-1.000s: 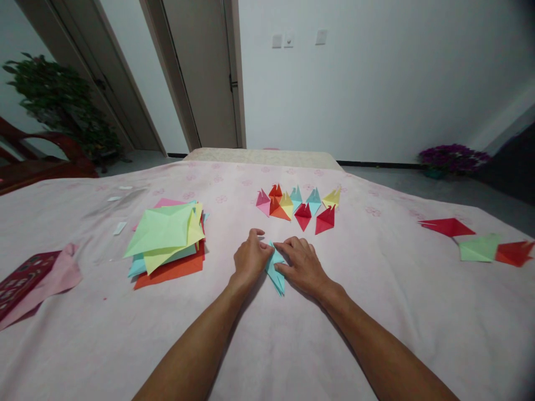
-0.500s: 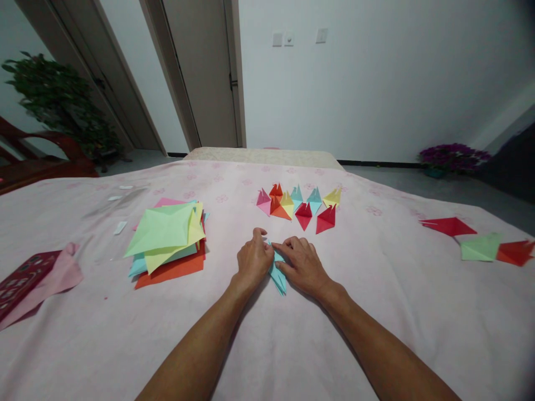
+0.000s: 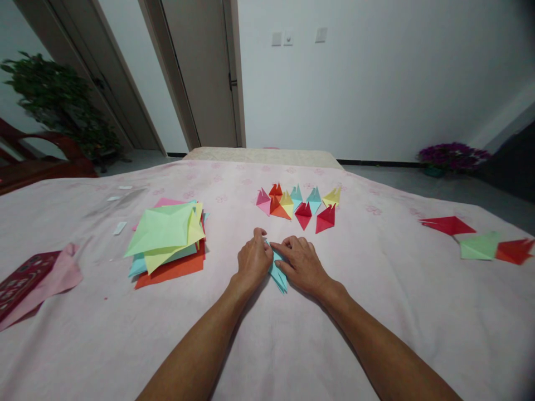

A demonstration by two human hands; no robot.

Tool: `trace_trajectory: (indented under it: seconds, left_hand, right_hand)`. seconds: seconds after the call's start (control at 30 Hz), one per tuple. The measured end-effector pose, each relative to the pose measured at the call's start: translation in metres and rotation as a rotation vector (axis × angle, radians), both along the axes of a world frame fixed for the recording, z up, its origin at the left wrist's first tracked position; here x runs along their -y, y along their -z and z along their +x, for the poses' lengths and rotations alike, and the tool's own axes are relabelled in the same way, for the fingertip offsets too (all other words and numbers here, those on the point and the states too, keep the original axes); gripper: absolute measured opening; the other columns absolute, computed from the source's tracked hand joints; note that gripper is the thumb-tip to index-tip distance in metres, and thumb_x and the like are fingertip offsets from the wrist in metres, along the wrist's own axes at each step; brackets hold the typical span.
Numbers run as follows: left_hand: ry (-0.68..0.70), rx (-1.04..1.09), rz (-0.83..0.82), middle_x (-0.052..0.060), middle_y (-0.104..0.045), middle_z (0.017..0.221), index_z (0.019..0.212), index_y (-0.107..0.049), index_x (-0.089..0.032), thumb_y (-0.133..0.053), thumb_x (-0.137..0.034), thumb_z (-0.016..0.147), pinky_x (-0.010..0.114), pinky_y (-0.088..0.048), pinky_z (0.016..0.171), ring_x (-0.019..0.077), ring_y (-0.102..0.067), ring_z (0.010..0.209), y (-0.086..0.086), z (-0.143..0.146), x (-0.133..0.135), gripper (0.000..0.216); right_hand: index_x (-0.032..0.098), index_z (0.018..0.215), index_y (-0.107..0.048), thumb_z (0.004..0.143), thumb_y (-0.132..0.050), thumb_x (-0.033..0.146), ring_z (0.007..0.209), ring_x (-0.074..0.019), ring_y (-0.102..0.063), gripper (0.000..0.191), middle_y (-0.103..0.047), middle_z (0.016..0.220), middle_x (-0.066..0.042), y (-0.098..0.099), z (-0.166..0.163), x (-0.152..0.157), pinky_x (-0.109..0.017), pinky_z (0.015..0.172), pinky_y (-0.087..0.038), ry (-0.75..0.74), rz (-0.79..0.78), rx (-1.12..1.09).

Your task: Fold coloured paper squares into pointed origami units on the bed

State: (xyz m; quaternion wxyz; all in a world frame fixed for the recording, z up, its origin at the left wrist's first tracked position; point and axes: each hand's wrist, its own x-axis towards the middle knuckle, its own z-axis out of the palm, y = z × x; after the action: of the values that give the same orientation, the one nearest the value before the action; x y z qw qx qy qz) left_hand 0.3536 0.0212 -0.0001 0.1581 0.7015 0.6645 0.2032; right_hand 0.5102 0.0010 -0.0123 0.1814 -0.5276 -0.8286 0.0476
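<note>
Between my hands, a light-blue folded origami paper (image 3: 278,277) lies on the tablecloth, its split points toward me. My left hand (image 3: 254,257) is closed on its left side, fingers curled and covering part of it. My right hand (image 3: 301,263) grips the paper's right edge, with the index finger near the top and the thumb lower down. Just beyond my hands stand several small folded paper cranes, among them a red crane (image 3: 326,219), a pink crane (image 3: 263,201) and a yellow crane (image 3: 332,197).
A loose stack of coloured paper sheets (image 3: 163,231) is left of my hands. Farther left are clear plastic sleeves (image 3: 111,239) and a dark red packet (image 3: 25,278) on pink cloth. At right lie a red folded paper (image 3: 449,225), a green one (image 3: 478,248) and an orange-red one (image 3: 514,252).
Both hands stay almost in place on the light-blue paper. Its lower points have shifted very slightly to the right. The cranes and the stack look unchanged.
</note>
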Motion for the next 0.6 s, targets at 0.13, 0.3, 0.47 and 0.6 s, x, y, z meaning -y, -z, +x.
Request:
trace_trajectory:
  seconds: [0.13,0.3,0.47,0.6]
  left_hand:
    - [0.014,0.007,0.023,0.010,-0.072,0.097,0.121,-0.044,-0.019,-0.043,-0.018,0.089,0.033,-0.043,0.067,0.0267,-0.069,0.088,0.0024,0.0000,0.0006,0.032]
    - [0.016,0.022,0.024,0.009,-0.071,0.096,0.119,-0.043,-0.019,-0.043,-0.017,0.089,0.032,-0.042,0.066,0.0256,-0.068,0.086,0.0037,-0.0006,0.0001,0.030]
    - [0.022,0.064,0.024,0.009,-0.070,0.099,0.114,-0.043,-0.020,-0.047,-0.017,0.088,0.032,-0.043,0.068,0.0239,-0.067,0.087,0.0030,-0.0015,0.0000,0.026]
    - [0.024,0.088,0.022,0.009,-0.068,0.103,0.111,-0.043,-0.021,-0.049,-0.016,0.088,0.031,-0.043,0.069,0.0223,-0.067,0.088,0.0016,-0.0022,0.0012,0.024]
  right_hand:
    - [0.037,0.136,-0.052,0.089,-0.062,0.030,0.097,-0.0235,-0.045,0.049,-0.056,0.110,-0.005,-0.0004,0.0001,0.0004,-0.036,0.083,-0.032,-0.002,0.003,0.007]
    - [0.038,0.135,-0.053,0.089,-0.061,0.030,0.097,-0.0236,-0.045,0.048,-0.056,0.111,-0.005,-0.0009,-0.0005,0.0006,-0.036,0.082,-0.032,0.001,0.001,0.016]
    - [0.037,0.134,-0.054,0.091,-0.058,0.032,0.096,-0.0243,-0.045,0.044,-0.057,0.110,-0.006,-0.0028,-0.0028,0.0016,-0.037,0.081,-0.031,0.010,0.011,0.046]
    - [0.036,0.133,-0.054,0.091,-0.058,0.031,0.097,-0.0245,-0.045,0.042,-0.057,0.110,-0.006,-0.0041,-0.0039,0.0022,-0.037,0.081,-0.030,0.010,0.014,0.062]
